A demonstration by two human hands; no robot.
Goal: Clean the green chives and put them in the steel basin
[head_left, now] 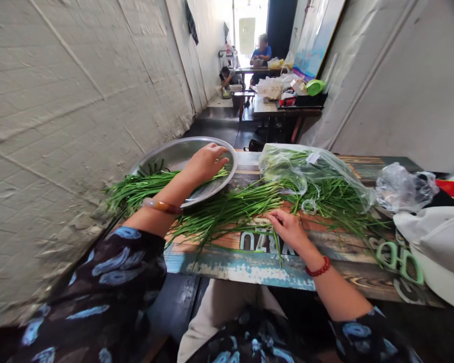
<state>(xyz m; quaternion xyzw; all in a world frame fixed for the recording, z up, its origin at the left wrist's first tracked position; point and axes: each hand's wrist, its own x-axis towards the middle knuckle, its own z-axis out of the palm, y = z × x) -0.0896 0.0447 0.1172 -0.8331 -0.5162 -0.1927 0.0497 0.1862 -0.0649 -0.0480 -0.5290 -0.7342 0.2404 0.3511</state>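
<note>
My left hand (206,164) is over a wide metal basin (231,174), fingers apart and holding nothing I can see. A bundle of garlic chives (144,186) lies across the basin's near side, under my left wrist. On the table, a loose pile of chives (230,206) spreads between my hands. Just past its right end, my right hand (287,229) has thumb and fingers pinched together, with a thin chive stalk (277,247) hanging at the fingertips. More chives (333,194) stick out of a clear plastic bag (325,164) beyond my right hand.
Green-handled scissors (399,259) lie at the right, beside a white cap-like item (435,247). A crumpled plastic bag (404,186) sits behind them. A wall (79,101) runs close along the left. Farther off, a person in blue (263,53) sits at another table, with someone crouching nearby.
</note>
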